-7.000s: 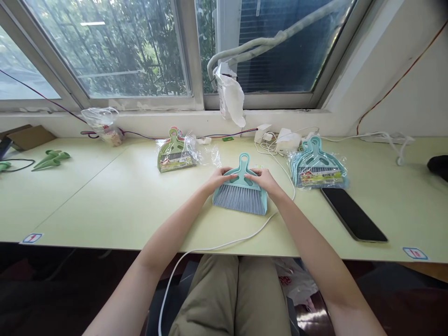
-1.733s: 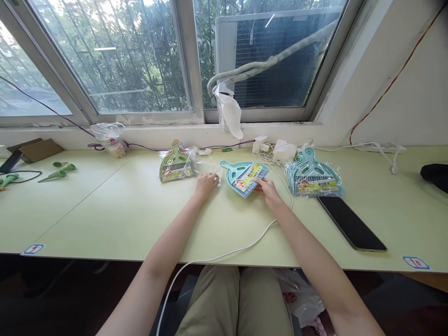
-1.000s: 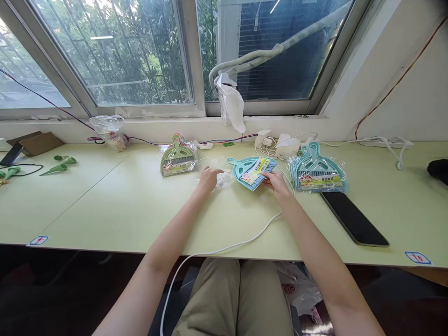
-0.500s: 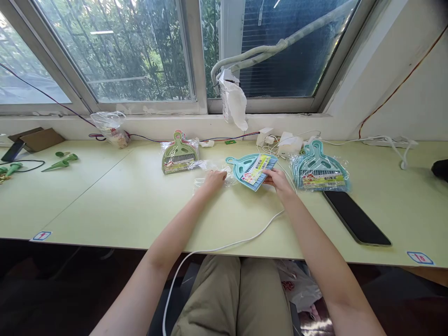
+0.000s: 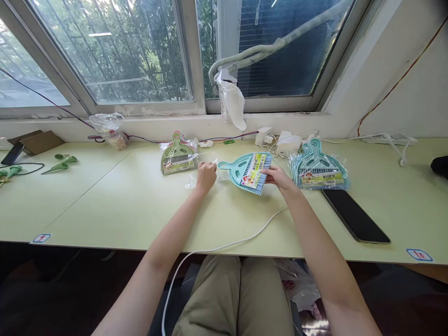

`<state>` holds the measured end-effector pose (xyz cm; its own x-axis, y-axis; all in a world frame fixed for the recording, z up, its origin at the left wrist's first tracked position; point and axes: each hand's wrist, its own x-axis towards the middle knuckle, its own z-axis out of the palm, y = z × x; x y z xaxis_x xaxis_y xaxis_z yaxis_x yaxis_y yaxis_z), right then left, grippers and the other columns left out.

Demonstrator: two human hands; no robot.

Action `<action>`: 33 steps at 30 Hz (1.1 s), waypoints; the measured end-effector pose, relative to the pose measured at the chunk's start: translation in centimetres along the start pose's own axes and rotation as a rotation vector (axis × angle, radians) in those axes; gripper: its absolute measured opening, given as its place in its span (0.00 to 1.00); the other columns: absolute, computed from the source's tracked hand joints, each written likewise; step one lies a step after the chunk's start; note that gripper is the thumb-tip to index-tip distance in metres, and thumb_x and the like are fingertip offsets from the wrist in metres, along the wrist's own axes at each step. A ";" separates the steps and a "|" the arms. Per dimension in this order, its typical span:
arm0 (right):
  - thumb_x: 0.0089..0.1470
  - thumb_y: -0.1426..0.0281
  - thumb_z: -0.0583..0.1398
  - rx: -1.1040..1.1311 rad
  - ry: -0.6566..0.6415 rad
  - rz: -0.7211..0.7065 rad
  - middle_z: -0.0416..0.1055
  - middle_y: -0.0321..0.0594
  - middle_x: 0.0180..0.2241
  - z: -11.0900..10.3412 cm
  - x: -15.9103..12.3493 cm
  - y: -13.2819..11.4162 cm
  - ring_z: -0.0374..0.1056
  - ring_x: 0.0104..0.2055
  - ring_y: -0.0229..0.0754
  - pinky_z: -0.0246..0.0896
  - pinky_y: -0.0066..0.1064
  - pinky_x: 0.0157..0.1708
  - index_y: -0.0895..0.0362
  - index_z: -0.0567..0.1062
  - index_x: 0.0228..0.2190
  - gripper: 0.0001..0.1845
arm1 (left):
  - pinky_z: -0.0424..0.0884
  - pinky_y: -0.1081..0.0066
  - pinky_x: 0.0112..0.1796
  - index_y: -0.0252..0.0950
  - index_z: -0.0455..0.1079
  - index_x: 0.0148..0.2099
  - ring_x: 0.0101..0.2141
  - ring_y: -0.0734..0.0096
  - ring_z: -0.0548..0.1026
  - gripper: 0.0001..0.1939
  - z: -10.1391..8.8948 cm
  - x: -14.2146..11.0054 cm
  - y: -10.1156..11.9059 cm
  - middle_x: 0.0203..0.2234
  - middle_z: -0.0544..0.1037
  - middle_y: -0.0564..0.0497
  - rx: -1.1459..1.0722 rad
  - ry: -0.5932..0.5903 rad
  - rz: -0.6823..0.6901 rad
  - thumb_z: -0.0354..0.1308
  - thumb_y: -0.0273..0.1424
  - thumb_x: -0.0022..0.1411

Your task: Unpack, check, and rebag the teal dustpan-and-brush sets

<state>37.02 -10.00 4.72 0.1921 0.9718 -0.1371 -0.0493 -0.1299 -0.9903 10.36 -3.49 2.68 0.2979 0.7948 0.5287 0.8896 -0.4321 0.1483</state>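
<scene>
My right hand (image 5: 278,178) grips the bristle end of a teal mini dustpan-and-brush set (image 5: 245,170) that carries a colourful paper label, its handle pointing left, held just above the pale green table (image 5: 115,210). My left hand (image 5: 206,177) is closed on a clear plastic bag (image 5: 194,176), lifted a little off the table next to the set's handle. The bag is crumpled and see-through.
A bagged stack of green dustpan sets (image 5: 178,156) lies behind my left hand. A bagged stack of teal sets (image 5: 318,169) lies to the right, with a black phone (image 5: 354,215) beside it. A white cable (image 5: 224,242) runs off the table's front edge. Chargers (image 5: 280,138) sit by the sill.
The labelled teal set has turned and come a bit towards me in my right hand. My left hand has picked the clear bag up off the table.
</scene>
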 end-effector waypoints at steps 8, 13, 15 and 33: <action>0.46 0.76 0.63 0.007 0.101 -0.037 0.76 0.38 0.20 -0.1 -0.1 -0.1 0.70 0.20 0.36 0.69 0.24 0.20 0.60 0.76 0.26 0.02 | 0.61 0.54 0.52 0.39 0.69 0.27 0.36 0.62 0.71 0.17 0.3 0.0 -0.4 0.27 0.73 0.46 -0.029 0.075 -0.011 0.42 0.19 0.61; 0.45 0.74 0.64 -0.005 -0.022 -0.059 0.77 0.40 0.22 0.3 -0.3 -0.2 0.72 0.22 0.37 0.69 0.25 0.21 0.59 0.78 0.28 0.04 | 0.59 0.52 0.56 0.39 0.68 0.29 0.39 0.62 0.70 0.18 0.1 0.0 -0.2 0.29 0.72 0.47 -0.060 0.089 0.064 0.41 0.21 0.64; 0.43 0.72 0.65 -0.019 -0.089 -0.063 0.78 0.40 0.24 0.5 -0.4 -0.2 0.71 0.23 0.37 0.67 0.24 0.21 0.59 0.79 0.29 0.07 | 0.58 0.52 0.57 0.39 0.67 0.30 0.39 0.63 0.70 0.17 0.0 0.0 0.0 0.30 0.71 0.48 -0.068 0.075 0.113 0.41 0.21 0.65; 0.39 0.61 0.69 0.057 -0.188 -0.166 0.78 0.39 0.31 1.8 0.2 2.1 0.70 0.26 0.35 0.62 0.24 0.24 0.58 0.78 0.33 0.18 | 0.48 0.56 0.64 0.39 0.58 0.53 0.53 0.70 0.69 0.14 -0.6 -0.8 2.1 0.49 0.73 0.48 -0.287 0.204 0.089 0.42 0.27 0.67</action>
<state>35.19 -9.77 2.64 0.0168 0.9991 0.0396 -0.0884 0.0409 -0.9952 11.81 -5.33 3.05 0.2689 0.6595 0.7020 0.7210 -0.6211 0.3073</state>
